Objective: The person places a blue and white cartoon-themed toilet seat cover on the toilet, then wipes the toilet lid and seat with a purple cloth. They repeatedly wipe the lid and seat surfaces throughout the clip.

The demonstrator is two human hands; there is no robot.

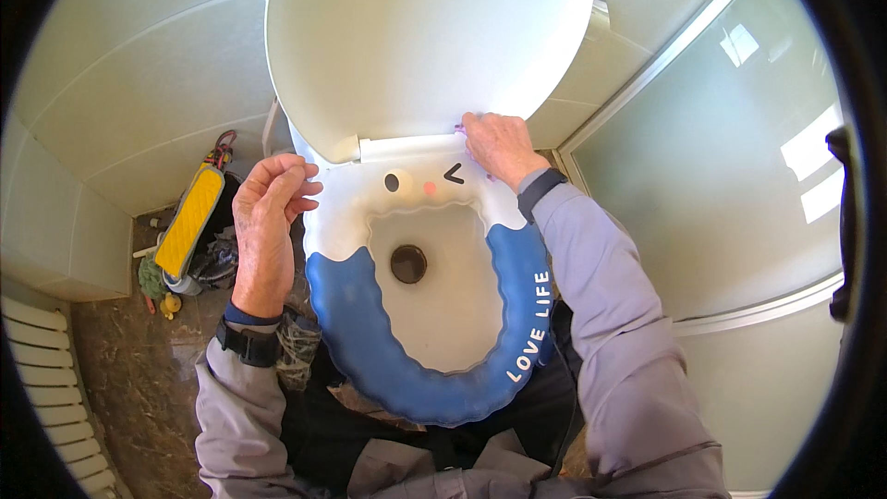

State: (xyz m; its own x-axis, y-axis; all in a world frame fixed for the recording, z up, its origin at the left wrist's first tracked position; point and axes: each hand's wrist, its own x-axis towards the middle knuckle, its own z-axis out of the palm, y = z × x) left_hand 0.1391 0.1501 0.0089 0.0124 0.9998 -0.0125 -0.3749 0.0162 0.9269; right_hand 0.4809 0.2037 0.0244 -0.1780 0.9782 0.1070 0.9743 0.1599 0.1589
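Observation:
A soft blue-and-white toilet seat cover [346, 310] with a winking cartoon face lies over the toilet seat. Behind it the white lid [425, 46] stands raised. My right hand [502, 150] is at the back right of the cover, by the lid hinge, its fingers closed on something small and purple, mostly hidden under them. To the left of the cover's back corner, my left hand [270, 212] has its fingers curled and the thumb near the index finger; whatever it may hold does not show. The drain hole [408, 263] is visible inside the bowl [453, 328].
On the brown floor [120, 360] at the left are a yellow padded item [191, 222], dark bags and a white container. A white radiator [46, 370] stands at the lower left. Frosted glass panels [711, 185] border the right side, and tiled walls [157, 46] rise behind.

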